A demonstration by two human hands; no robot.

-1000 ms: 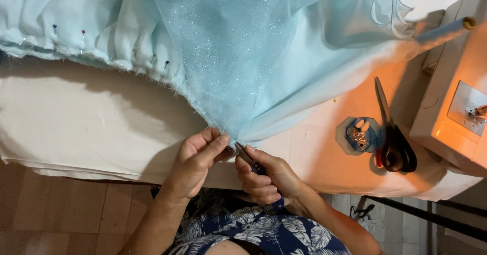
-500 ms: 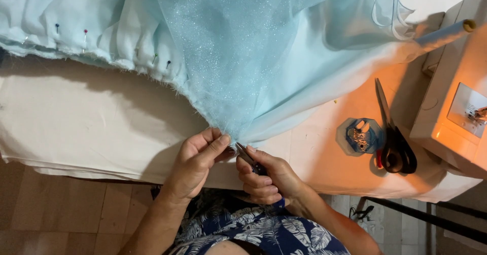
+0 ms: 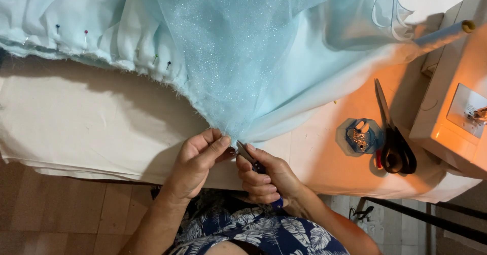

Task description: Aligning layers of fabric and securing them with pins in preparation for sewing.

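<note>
A work table [image 3: 76, 128] covered in cream cloth is spanning nearly the full width of the view, its near edge hanging over the floor. Warm orange light is falling across the right end of the covering, while the left end is lying in paler, cooler light. Wood-look plank flooring [image 3: 56, 219] is showing below the table at left. Light tiles [image 3: 401, 234] are showing at lower right, with a dark metal bar [image 3: 431, 212] crossing them.

Our small tool [image 3: 247, 154] mostly buried in our right hand [image 3: 266, 176], its tip too small to read, pale blue fabric [image 3: 243, 47] cut off at top edge
</note>
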